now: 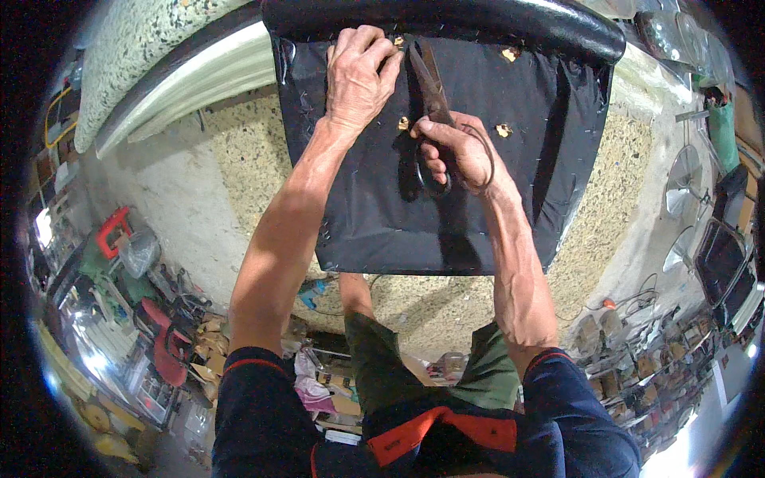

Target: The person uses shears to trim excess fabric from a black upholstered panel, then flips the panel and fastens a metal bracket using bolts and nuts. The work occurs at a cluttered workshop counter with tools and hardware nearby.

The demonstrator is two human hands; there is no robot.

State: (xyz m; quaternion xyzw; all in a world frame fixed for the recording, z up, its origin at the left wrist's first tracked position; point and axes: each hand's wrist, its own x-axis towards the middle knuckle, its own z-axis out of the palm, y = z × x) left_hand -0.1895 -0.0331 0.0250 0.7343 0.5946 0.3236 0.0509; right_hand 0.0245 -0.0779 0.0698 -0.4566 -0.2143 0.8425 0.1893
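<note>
Closest to us is our dark shirt point(263, 414) with its red-orange collar point(406, 440), above green shorts point(374, 362). We hold long metal scissors point(431, 84) over the middle of the far half of a black upholstered panel point(382, 199); their long axis runs away from our body, blades foremost, the tips leaning slightly left and the handles toward us. Our right hand point(466, 151) is closed around the thin, looped handles. The blades are brown and worn-looking, long and tapering; whether they touch the cloth we cannot tell. Our left hand point(361, 80) lies left of the blades near the far edge, its fingers curled close together; we cannot tell whether they pinch the fabric. The panel narrows toward us, its corners rounded, its matt, slightly wrinkled cloth dotted with small staples along the margins. Across its far end runs a glossy black padded roll point(518, 24), smooth and bulging. Four small, irregular gold-coloured metal pieces point(503, 130) sit on the cloth. Around the panel we see a cream surface point(255, 151) with dark speckles.
</note>
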